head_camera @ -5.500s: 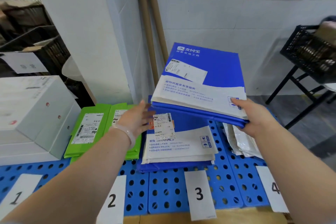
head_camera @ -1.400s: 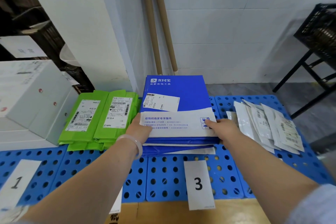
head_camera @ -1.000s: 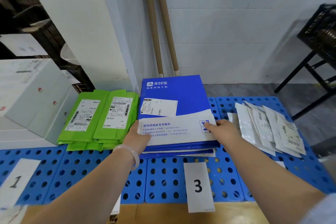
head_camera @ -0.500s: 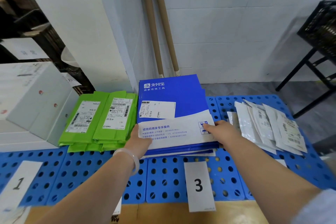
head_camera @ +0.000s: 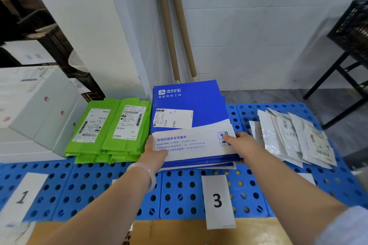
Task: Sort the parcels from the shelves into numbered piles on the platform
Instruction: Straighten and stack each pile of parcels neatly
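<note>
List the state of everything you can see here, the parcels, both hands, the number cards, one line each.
top blue parcel, lying flat on the blue pile behind card 3.
left hand, grips the parcel's near left corner.
right hand, grips its near right corner, thumb on top.
green parcels, stacked flat, untouched.
white packets, fanned out flat, untouched.
cardboard tubes, standing upright.

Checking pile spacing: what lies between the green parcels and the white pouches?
The blue parcel stack, held by the left hand and right hand, in the head view.
</note>
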A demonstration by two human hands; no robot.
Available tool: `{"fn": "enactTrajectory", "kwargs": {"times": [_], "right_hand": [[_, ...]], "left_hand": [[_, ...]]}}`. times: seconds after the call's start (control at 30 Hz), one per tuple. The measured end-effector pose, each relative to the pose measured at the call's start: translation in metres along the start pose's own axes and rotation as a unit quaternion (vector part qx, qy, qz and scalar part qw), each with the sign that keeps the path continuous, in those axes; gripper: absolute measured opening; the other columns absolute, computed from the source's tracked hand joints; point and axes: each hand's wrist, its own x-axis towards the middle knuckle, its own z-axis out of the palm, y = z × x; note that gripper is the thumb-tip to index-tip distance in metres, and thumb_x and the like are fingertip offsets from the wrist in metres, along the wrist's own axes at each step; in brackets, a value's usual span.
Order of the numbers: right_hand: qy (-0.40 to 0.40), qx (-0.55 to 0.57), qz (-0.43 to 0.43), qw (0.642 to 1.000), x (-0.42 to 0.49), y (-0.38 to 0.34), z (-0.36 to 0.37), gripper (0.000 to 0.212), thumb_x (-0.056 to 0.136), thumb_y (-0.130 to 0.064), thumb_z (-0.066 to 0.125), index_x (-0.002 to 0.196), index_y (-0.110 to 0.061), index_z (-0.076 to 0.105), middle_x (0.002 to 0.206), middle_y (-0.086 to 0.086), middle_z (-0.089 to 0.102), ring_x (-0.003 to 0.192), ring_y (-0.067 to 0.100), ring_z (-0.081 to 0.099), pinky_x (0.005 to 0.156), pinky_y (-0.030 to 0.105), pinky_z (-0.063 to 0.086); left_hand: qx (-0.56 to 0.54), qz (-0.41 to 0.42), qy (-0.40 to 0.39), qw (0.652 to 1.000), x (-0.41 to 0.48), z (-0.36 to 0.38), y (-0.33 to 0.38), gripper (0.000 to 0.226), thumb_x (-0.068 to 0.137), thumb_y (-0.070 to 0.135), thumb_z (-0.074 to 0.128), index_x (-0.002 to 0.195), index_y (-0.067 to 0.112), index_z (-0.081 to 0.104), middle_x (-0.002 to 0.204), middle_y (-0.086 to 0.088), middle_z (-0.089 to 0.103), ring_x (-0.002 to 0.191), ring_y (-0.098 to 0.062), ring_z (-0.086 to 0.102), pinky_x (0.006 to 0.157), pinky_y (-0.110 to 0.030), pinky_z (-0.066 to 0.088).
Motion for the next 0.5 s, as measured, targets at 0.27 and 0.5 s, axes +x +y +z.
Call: {"fn": "enactTrajectory", "kwargs": {"times": [0.27,0.5], "right_hand": [[0.019,0.043,-0.003,0.999,0.002,-0.004,-0.002,0.029,0.089,-0.030,0.066,0.111,-0.013,0.057,0.108,0.006,0.064,0.094,0.023,0.057,0.087,0.043,0.052],[0.024,0.070,0.015,0.997,0.002,-0.002,-0.001,0.035,0.088,-0.034,0.067,0.114,-0.016,0.054,0.108,0.005,0.063,0.102,0.027,0.058,0.090,0.051,0.052]], "left_hand": [[-0.029,0.017,0.030,0.999,0.009,-0.003,0.008,0.070,0.093,0.010,0.056,0.152,0.023,0.021,0.132,-0.002,0.051,0.082,-0.013,0.049,0.068,-0.026,0.041],[0.013,0.065,0.002,0.998,0.019,-0.008,0.023,0.043,0.092,0.004,0.055,0.130,0.021,0.046,0.113,0.007,0.054,0.097,-0.015,0.049,0.085,-0.027,0.038]]}}
